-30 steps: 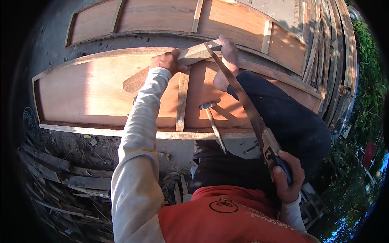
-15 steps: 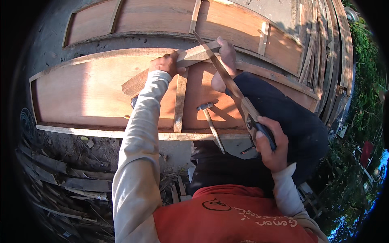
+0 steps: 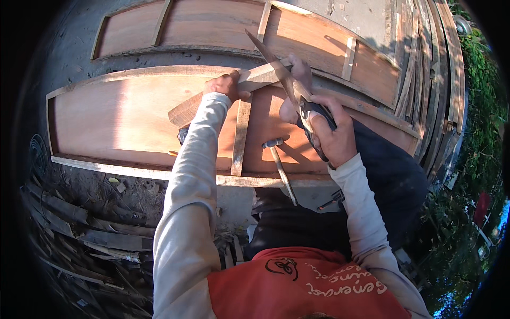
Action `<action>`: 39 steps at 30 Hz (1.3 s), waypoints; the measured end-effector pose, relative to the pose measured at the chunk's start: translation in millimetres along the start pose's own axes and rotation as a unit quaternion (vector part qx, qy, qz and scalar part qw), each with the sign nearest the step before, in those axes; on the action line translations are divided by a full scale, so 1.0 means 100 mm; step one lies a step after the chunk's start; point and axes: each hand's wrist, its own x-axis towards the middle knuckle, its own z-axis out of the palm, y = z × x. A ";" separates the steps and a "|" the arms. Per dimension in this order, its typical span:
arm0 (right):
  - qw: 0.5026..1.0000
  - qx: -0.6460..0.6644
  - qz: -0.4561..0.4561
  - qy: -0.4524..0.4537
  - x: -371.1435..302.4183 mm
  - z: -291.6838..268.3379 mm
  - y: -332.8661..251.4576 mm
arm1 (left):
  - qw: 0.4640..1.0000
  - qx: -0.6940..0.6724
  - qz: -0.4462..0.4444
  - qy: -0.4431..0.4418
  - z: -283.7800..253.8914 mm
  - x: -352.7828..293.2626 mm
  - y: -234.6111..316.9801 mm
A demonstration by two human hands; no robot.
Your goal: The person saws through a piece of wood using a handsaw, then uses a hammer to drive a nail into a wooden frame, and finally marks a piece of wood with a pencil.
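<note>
My left hand (image 3: 225, 86) is closed on a wooden beam (image 3: 260, 77), which lies slanted over a framed wooden panel (image 3: 143, 117). In my right hand (image 3: 334, 129) is the dark handle of a hand saw (image 3: 274, 63). Its blade crosses the beam close to the far right end, pointing away and to the left. My bare foot (image 3: 300, 72) rests against that end of the beam. A hammer (image 3: 274, 143) lies on the panel between my arms, its handle sticking out over the near edge.
A second framed panel (image 3: 212, 26) lies beyond the first. Long boards (image 3: 425, 69) are stacked at the right, beside green plants (image 3: 481, 95). Scrap wood (image 3: 95, 234) is piled at the lower left, near a coiled hose (image 3: 38, 151). A dark object (image 3: 183, 135) sits under the beam's near end.
My right hand has pushed the saw forward, away from my body, so its handle is now much nearer the beam. My left hand keeps its hold on the beam.
</note>
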 end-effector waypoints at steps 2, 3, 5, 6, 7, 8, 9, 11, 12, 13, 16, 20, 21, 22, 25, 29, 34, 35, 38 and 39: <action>1.000 -0.002 0.024 -0.012 -0.28 -0.14 -0.12 | 1.000 0.009 -0.008 -0.002 -0.15 0.15 -0.22; 0.999 -0.003 0.038 -0.025 -0.69 -0.30 -0.22 | 1.000 -0.001 -0.017 -0.013 -0.11 0.04 -0.28; 0.998 -0.006 0.044 -0.036 -1.41 -0.66 -0.41 | 0.999 0.030 -0.016 0.015 0.02 -0.06 -0.38; 0.998 -0.006 0.050 -0.026 -1.54 -0.69 -0.44 | 0.999 0.022 -0.022 0.018 -0.07 0.06 -0.44; 0.999 -0.010 0.047 -0.017 -1.48 -0.62 -0.40 | 0.999 0.024 -0.029 0.012 0.03 0.01 -0.36; 0.998 -0.014 0.056 -0.013 -1.42 -0.54 -0.34 | 0.999 0.018 -0.025 0.030 0.15 -0.02 -0.39; 0.999 0.000 0.045 -0.006 -1.05 -0.33 -0.21 | 0.999 0.011 -0.018 0.050 0.19 -0.04 -0.36; 0.999 0.021 0.022 0.015 -0.31 0.00 0.11 | 1.000 -0.006 0.005 0.014 0.05 0.05 -0.02; 0.999 0.030 0.026 0.003 -0.22 0.05 -0.02 | 1.000 -0.006 -0.001 -0.022 -0.05 0.04 -0.06; 0.999 0.037 0.030 -0.007 -0.17 0.05 -0.17 | 1.000 -0.002 -0.006 -0.019 -0.11 0.02 -0.13; 0.999 -0.012 0.045 -0.028 -1.00 -0.41 -0.42 | 1.000 0.010 -0.028 0.000 -0.11 -0.16 -0.35; 0.998 -0.058 0.002 -0.022 -1.54 -0.66 -0.51 | 1.000 0.006 -0.027 0.005 -0.11 -0.17 -0.26; 0.999 -0.045 0.002 -0.018 -1.16 -0.43 -0.32 | 1.000 0.005 -0.025 0.001 -0.03 -0.14 -0.26; 0.999 -0.036 0.004 -0.011 -0.76 -0.20 -0.14 | 1.000 0.008 -0.013 -0.006 0.03 -0.07 -0.20; 0.999 -0.039 -0.012 -0.002 -0.10 0.12 0.03 | 0.999 0.010 -0.004 -0.034 0.13 0.15 -0.14; 0.997 -0.036 0.041 -0.052 -0.96 -0.32 -0.16 | 0.999 0.030 -0.032 -0.017 0.33 0.04 -0.49; 0.999 -0.037 0.024 -0.015 -0.74 -0.26 -0.15 | 1.000 0.020 -0.014 -0.010 0.10 0.12 -0.26; 0.999 -0.051 -0.006 -0.004 -0.39 -0.14 -0.08 | 1.000 0.019 -0.007 -0.001 0.10 0.16 -0.16; 0.997 -0.062 -0.047 -0.004 0.08 0.04 -0.06 | 1.000 0.006 -0.004 -0.020 0.00 0.16 -0.15; 0.998 -0.054 -0.011 -0.014 -0.18 -0.06 -0.12 | 1.000 -0.006 -0.004 -0.008 0.02 0.18 -0.22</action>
